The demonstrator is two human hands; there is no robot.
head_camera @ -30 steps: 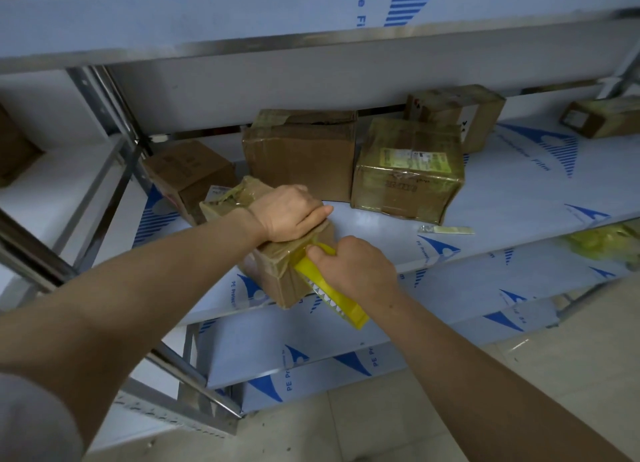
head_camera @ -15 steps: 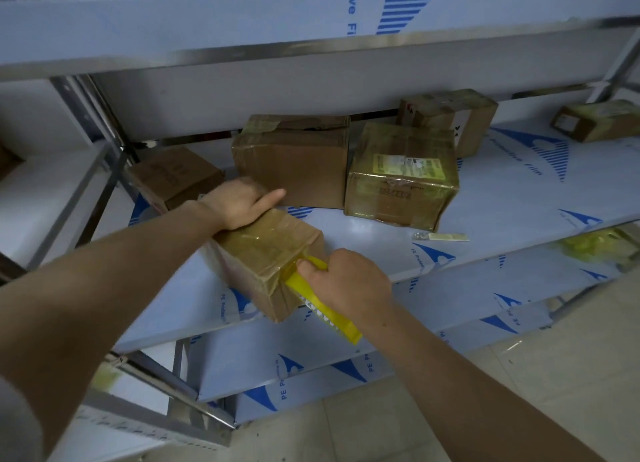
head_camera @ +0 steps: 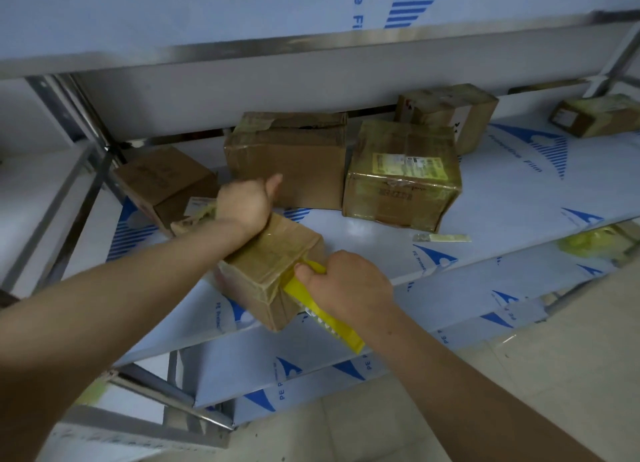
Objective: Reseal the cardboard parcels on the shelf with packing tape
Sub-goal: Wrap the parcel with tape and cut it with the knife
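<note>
Head camera is looking down at a metal shelf covered in white film with blue print, where a small cardboard parcel is sitting at the front edge, left of the middle. It is lying askew, its near corner reaching that edge. The parcel is showing brown card under glossy, wrinkled clear tape that is catching the light across its top and running down its near sides, and its corners are looking soft and creased.

The left hand is resting on the far end of the parcel's top with the thumb sticking out. Its fingers are hiding behind the back of the hand, so their grip cannot be told. The right hand is curling its fingers round a yellow tape dispenser and holding it against the parcel's right side, the thumb lying near the top corner.

Further back, a large brown box and a taped parcel with a yellow label are standing side by side. More boxes are sitting at the left rear, the rear and the far right corner. A loose strip is lying near the front edge.
</note>
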